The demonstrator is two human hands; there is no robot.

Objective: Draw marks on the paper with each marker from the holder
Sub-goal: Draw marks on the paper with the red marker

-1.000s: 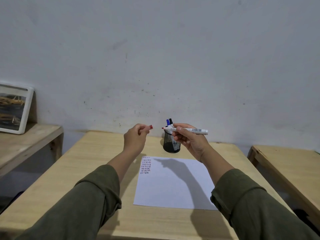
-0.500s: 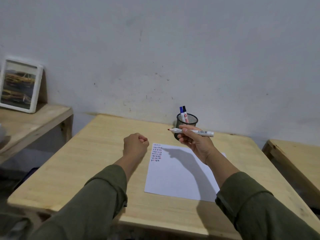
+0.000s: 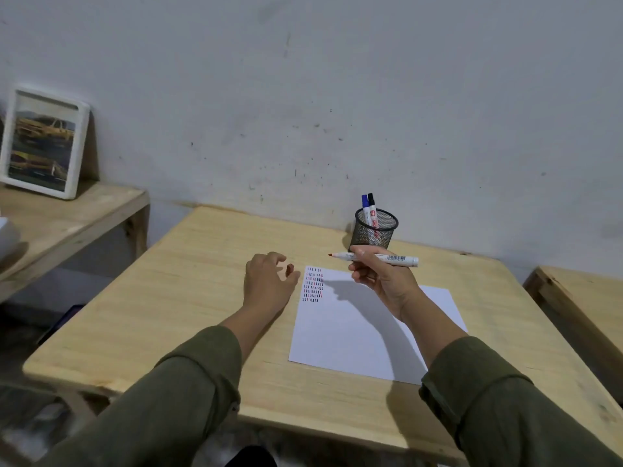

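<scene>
On the wooden table lies a white paper with rows of short red, blue and black marks in its top-left corner. My right hand holds an uncapped red marker level above the paper's far edge, tip pointing left. My left hand rests on the table just left of the paper, its fingers loosely curled, with the small red cap at the fingertips. Behind the right hand stands a black mesh holder with a blue marker and a black marker upright in it.
A framed picture leans on the wall on a lower wooden bench to the left. Another wooden bench stands at the right. The wall runs right behind the holder.
My left hand has dropped from chest height to the table beside the paper and its fist has loosened. My right hand has kept the marker level. The view has tilted down.
</scene>
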